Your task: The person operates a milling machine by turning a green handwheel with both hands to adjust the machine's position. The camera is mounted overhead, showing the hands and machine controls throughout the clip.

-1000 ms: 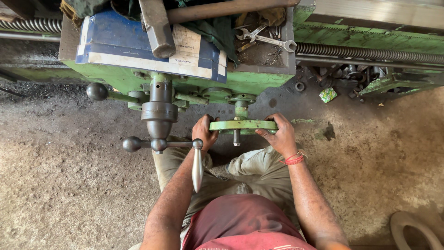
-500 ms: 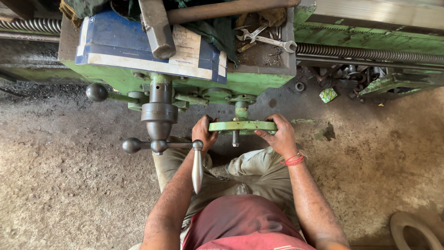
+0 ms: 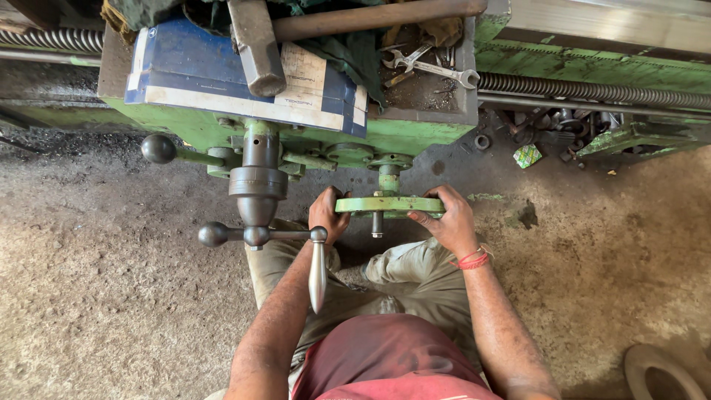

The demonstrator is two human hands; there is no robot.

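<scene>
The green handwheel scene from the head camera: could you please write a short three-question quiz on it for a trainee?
1. True or false: both hands grip the green handwheel.
2. What lies nearest the spanner on the machine's top: A) the hammer head, B) a drill, C) a paint tin?
3. What is worn on the right wrist?

Key
1. True: the left hand holds its left rim, the right hand its right rim.
2. A.
3. A red band.

handwheel [image 3: 389, 204]: green painted metal, matt | crank handle [image 3: 317, 270]: polished steel
</scene>
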